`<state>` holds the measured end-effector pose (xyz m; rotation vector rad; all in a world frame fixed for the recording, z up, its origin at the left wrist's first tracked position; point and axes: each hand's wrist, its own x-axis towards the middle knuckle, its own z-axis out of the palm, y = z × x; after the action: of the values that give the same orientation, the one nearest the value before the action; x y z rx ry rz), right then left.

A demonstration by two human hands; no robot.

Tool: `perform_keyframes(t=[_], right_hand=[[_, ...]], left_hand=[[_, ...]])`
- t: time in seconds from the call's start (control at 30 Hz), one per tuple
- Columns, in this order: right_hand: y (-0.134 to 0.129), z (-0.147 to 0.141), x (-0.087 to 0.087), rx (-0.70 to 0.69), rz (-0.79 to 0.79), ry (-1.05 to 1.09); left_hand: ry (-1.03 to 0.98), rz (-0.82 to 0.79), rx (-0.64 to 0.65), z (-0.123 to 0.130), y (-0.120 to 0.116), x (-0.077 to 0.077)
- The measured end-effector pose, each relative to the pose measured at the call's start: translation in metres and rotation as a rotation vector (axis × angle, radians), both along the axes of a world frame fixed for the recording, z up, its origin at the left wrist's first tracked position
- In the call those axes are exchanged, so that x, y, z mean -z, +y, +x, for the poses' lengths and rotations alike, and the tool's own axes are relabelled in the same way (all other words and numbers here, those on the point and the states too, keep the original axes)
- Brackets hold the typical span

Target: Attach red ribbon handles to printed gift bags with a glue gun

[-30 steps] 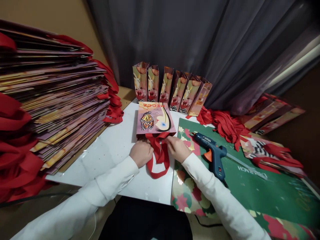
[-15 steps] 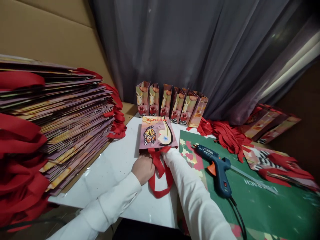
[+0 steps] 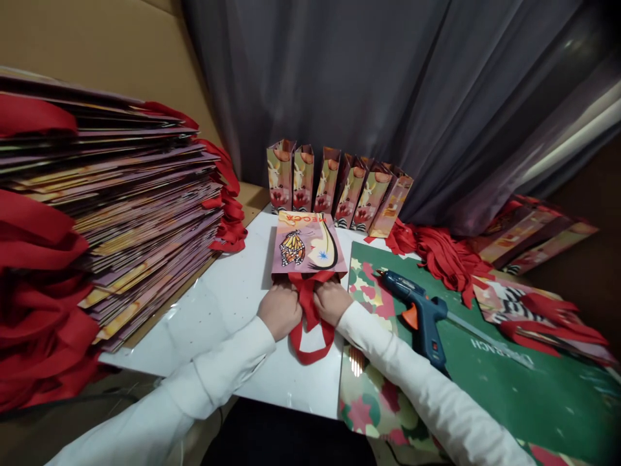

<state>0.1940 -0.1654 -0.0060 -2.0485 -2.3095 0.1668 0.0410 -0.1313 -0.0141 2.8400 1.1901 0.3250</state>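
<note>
A small paper gift bag (image 3: pixel 310 243) with a butterfly print lies on its side on the white board, its mouth turned toward me. Red ribbon handles (image 3: pixel 310 353) hang out of the mouth and loop onto the board. My left hand (image 3: pixel 280 310) is closed at the left of the mouth, its fingertips hidden by the bag's edge. On the other side of the ribbon, my right hand (image 3: pixel 333 301) is curled against the mouth, its fingertips also out of sight. Both hands appear to grip the bag's edge.
Several finished-looking bags (image 3: pixel 330 181) stand in a row behind. A tall stack of flat bags (image 3: pixel 160 213) rises at left. A glue gun (image 3: pixel 417 310) rests on a green mat (image 3: pixel 485 395) at right, near red ribbons (image 3: pixel 446 255) and a flat bag (image 3: pixel 509 307).
My right hand has drawn back out of the bag's mouth, and its forearm has swung right. The left hand stays at the mouth. The view has shifted slightly.
</note>
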Motion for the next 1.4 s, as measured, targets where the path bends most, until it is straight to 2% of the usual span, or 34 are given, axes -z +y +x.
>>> perform_keyframes(t=[0.13, 0.3, 0.53, 0.8, 0.9, 1.03, 1.13, 1.2, 1.4], right_hand=[[-0.013, -0.011, -0.002, 0.017, 0.004, -0.003], [-0.008, -0.017, -0.003, 0.056, -0.005, -0.005], [-0.016, 0.003, -0.005, 0.169, -0.008, -0.014], [-0.018, 0.01, 0.001, 0.199, -0.033, -0.013], [-0.017, 0.02, -0.002, 0.144, -0.033, 0.028], [-0.021, 0.042, -0.005, -0.03, -0.012, 0.126], [-0.029, 0.055, -0.007, -0.189, 0.141, 0.348], [-0.035, 0.056, -0.008, -0.238, 0.231, 0.449], [-0.03, 0.019, -0.007, -0.108, 0.14, 0.096]], left_hand=[[0.0, -0.001, 0.05, 0.001, 0.001, -0.002], [0.037, -0.027, 0.092, -0.001, 0.003, -0.002], [0.108, -0.068, 0.033, -0.004, 0.006, -0.005], [0.139, -0.079, -0.02, -0.018, 0.011, -0.007], [0.135, -0.057, -0.01, -0.021, 0.011, -0.008], [0.116, -0.023, 0.024, -0.018, 0.01, -0.006], [0.103, -0.002, 0.044, -0.018, 0.01, -0.004], [0.097, 0.01, 0.055, -0.019, 0.011, -0.003], [0.079, 0.053, 0.127, -0.019, 0.009, -0.001]])
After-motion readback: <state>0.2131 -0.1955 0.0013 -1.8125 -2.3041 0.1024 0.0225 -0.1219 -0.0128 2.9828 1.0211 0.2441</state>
